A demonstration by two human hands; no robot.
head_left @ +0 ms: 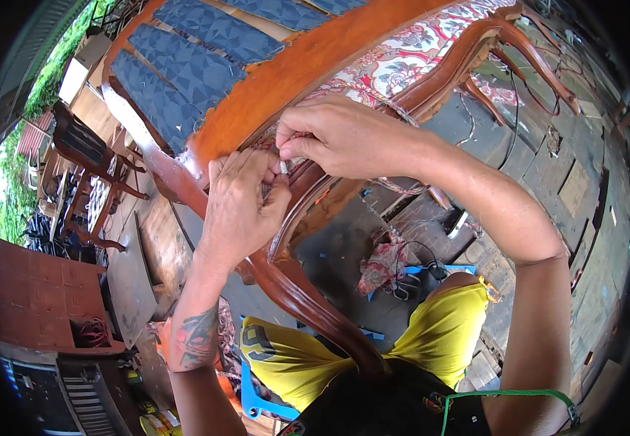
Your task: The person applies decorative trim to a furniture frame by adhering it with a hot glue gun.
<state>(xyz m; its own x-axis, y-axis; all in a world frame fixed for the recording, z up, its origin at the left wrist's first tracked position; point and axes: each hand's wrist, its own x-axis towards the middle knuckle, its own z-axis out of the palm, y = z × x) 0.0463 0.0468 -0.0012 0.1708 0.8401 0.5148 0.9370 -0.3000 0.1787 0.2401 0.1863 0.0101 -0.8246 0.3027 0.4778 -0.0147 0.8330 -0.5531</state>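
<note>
A varnished wooden bench frame [315, 291] with carved curved legs stands tilted before me, and floral red-and-white fabric [409, 51] lines its seat. My left hand [246, 200] rests at the frame's corner, with thumb and fingers pinched together. Close against it, my right hand [344, 138] is closed in a pinch too. Between the fingertips shows the small whitish end of a patterned trim cord [283, 167]. More of the cord comes out behind my right hand and dangles by the rail. Fingers partly hide the grip.
Blue patterned webbing [184, 65] spans the frame's back. A dark wooden chair [82, 152] stands at left, above a reddish-brown panel [39, 291]. Beneath the frame, a floral scrap [387, 263] and dark cable lie on the plank floor [504, 291]. A blue stool [253, 392] shows under my legs.
</note>
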